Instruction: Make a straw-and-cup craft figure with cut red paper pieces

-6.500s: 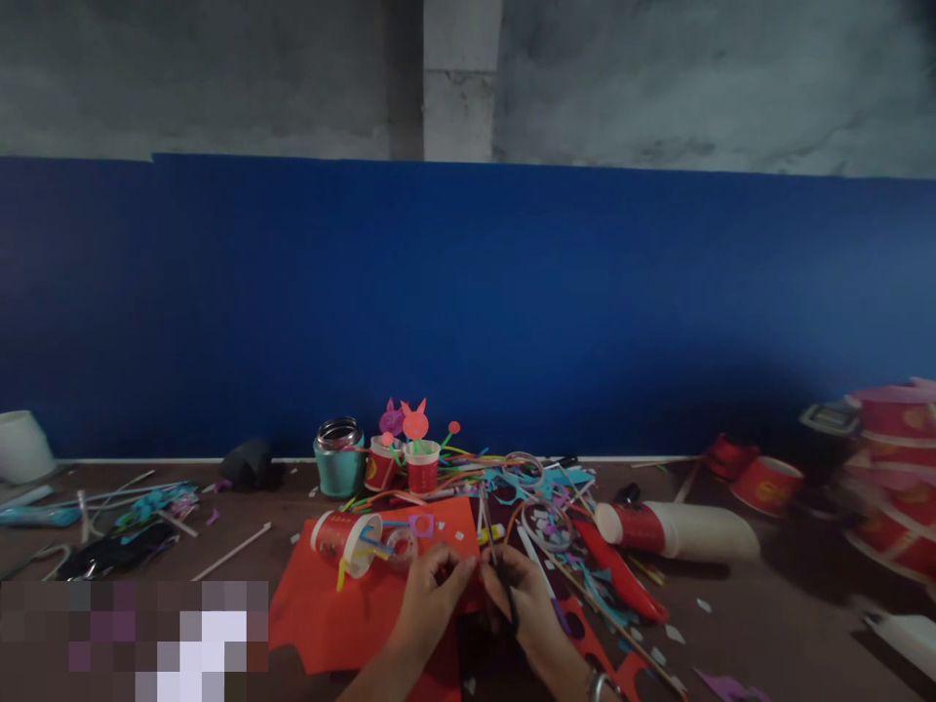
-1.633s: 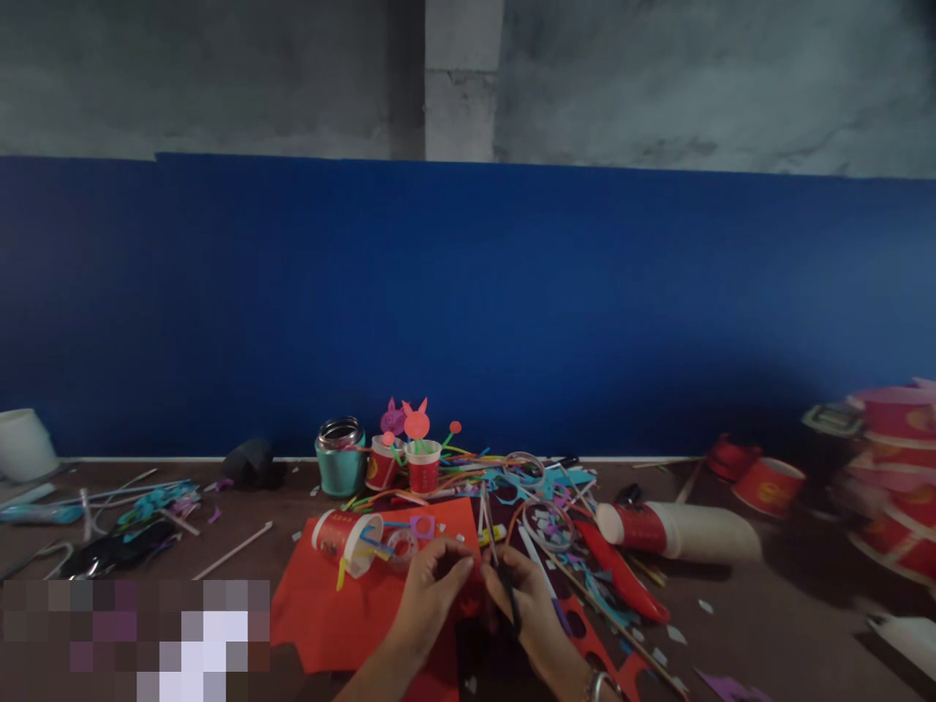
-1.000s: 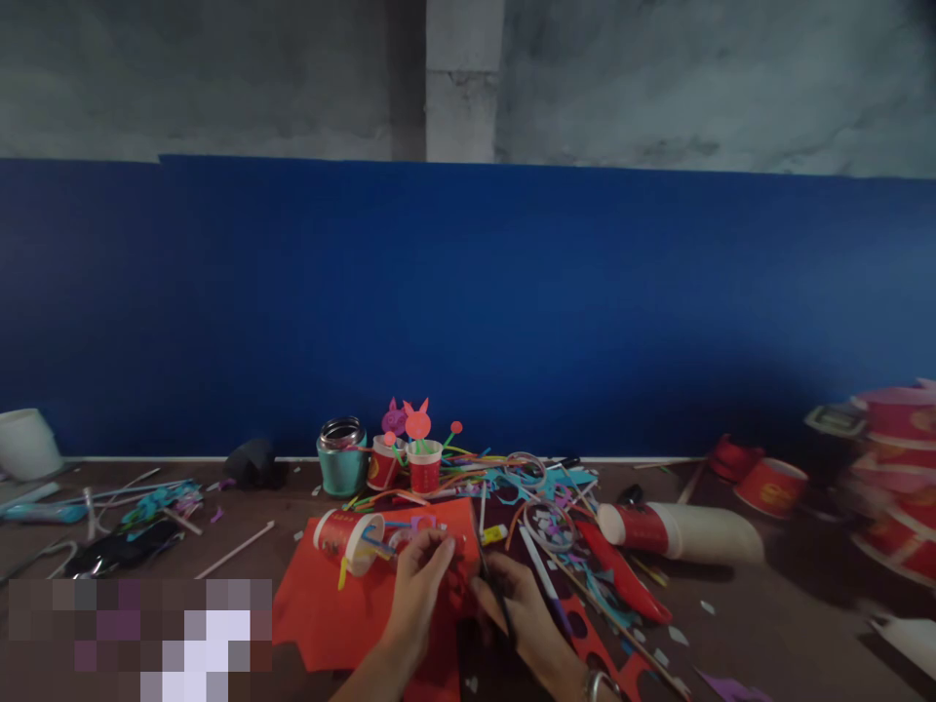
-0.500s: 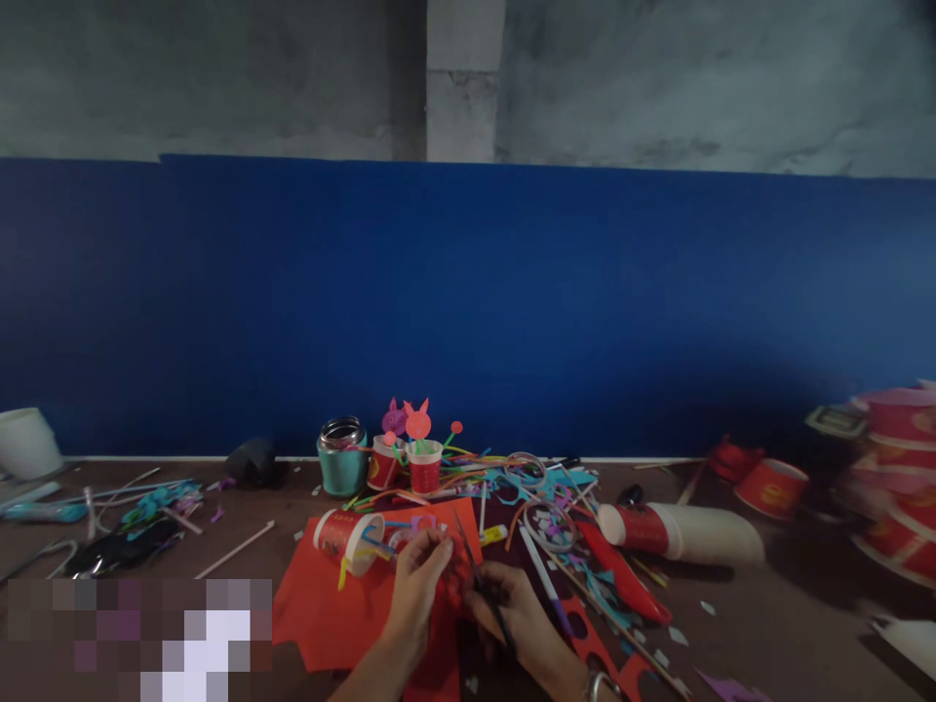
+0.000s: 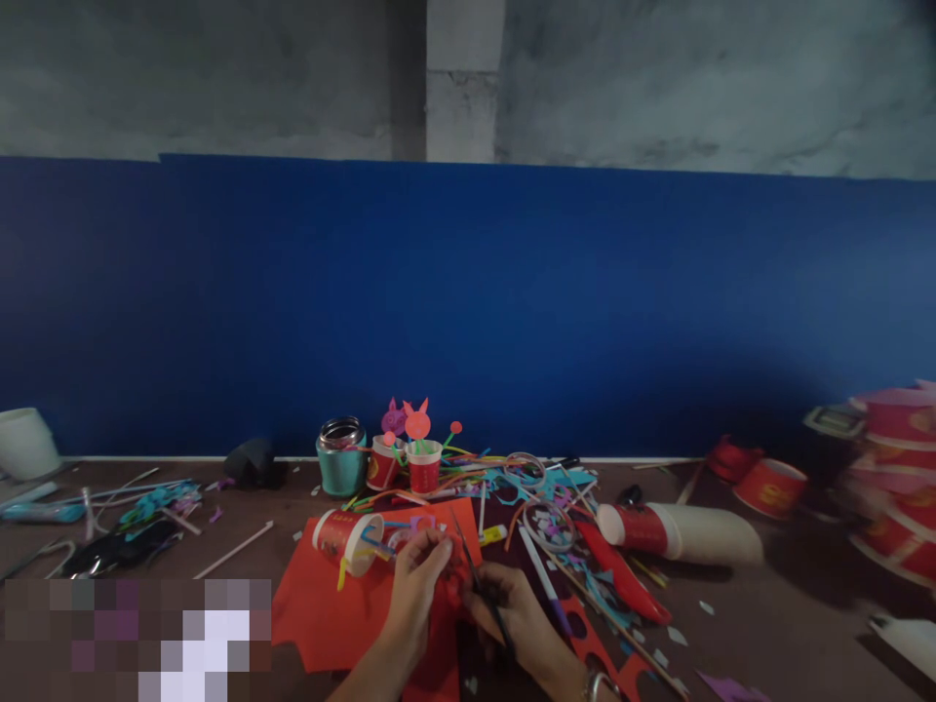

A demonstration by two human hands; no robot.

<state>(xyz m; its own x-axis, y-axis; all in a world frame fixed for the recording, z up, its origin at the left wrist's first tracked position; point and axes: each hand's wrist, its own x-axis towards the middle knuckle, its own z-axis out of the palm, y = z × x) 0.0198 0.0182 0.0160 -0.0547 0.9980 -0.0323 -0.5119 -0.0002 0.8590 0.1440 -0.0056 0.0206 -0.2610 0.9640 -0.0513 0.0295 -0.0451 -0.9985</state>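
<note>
My right hand (image 5: 506,612) is closed round the black handles of a pair of scissors (image 5: 466,542), blades pointing up and away from me. Close by on the left, my left hand (image 5: 421,577) pinches a small piece of red paper (image 5: 454,577); its outline blends with the red sheet (image 5: 322,614) below. On that sheet a red and white paper cup (image 5: 337,536) lies on its side with pipe cleaners in its mouth. Behind the hands stands another red cup (image 5: 424,474) bearing an animal-head cutout (image 5: 416,423) on green stems.
A teal metal flask (image 5: 342,468) stands at the back. Right of my hands lie pipe cleaners, a tape roll (image 5: 550,525), a red pouch (image 5: 621,575) and a stack of paper cups (image 5: 687,531). More red cups (image 5: 899,468) are piled far right; scraps litter the table.
Almost nothing differs. Both hands keep their place, with the scissors and red paper held much as before; the view has shifted very slightly.
</note>
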